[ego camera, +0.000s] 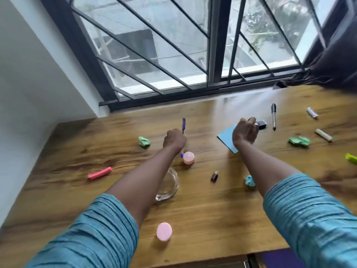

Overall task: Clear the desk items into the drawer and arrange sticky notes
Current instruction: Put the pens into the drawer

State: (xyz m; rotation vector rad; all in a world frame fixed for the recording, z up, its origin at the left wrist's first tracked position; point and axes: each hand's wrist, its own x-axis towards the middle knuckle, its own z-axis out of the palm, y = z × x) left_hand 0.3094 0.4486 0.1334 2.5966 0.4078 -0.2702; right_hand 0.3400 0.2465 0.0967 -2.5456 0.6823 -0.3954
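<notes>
My left hand (pixel 174 140) is closed around a blue pen (pixel 183 125), held upright above the wooden desk (pixel 212 209). My right hand (pixel 245 132) reaches over a blue sticky-note pad (pixel 226 138), its fingertips at a small black object (pixel 262 124); whether it grips that object is unclear. Crumpled green notes (pixel 144 141) (pixel 299 141), a crumpled blue note (pixel 250 180) and a pink note pad (pixel 100 173) lie scattered on the desk. A black pen (pixel 273 116) lies beyond my right hand.
A glass bowl (pixel 170 187) sits under my left forearm, a pink jar (pixel 188 157) beside it and a pink lid (pixel 164 231) nearer me. A small brown bottle (pixel 214 176), two sticks (pixel 312 112) (pixel 323 134) and a yellow-green scrap (pixel 351 158) lie around. A barred window runs along the desk's far edge.
</notes>
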